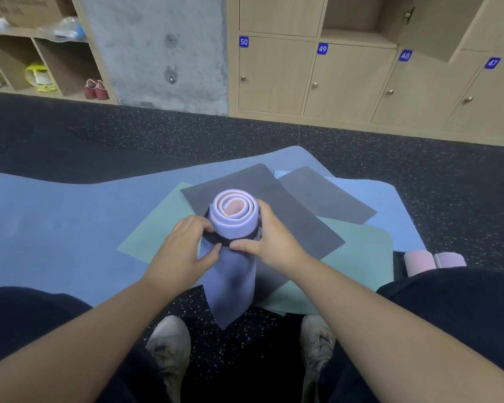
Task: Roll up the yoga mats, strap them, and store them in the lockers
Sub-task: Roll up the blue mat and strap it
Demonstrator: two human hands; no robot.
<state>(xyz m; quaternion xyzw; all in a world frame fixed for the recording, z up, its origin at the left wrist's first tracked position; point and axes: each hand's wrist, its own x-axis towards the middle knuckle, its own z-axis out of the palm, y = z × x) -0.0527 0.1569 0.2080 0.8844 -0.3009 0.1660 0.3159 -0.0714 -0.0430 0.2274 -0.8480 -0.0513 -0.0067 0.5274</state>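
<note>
A rolled lilac yoga mat [234,216] with a pink inner side stands on end between my knees, its spiral top facing me. A black strap [216,238] circles it just below the top. My left hand [184,248] pinches the strap at the roll's left front. My right hand [269,238] wraps round the right side of the roll, its thumb and fingers on the strap. Several flat mats lie beneath: dark grey [297,225], green [154,231] and blue [56,228]. Wooden lockers [346,80] line the wall ahead.
A strapped pink-and-lilac rolled mat [434,261] lies on the floor by my right knee. One locker door [437,27] at the upper right hangs open. Shoe cubbies [41,68] stand at the far left beside a concrete pillar [163,53]. Black speckled floor [157,135] runs before the lockers.
</note>
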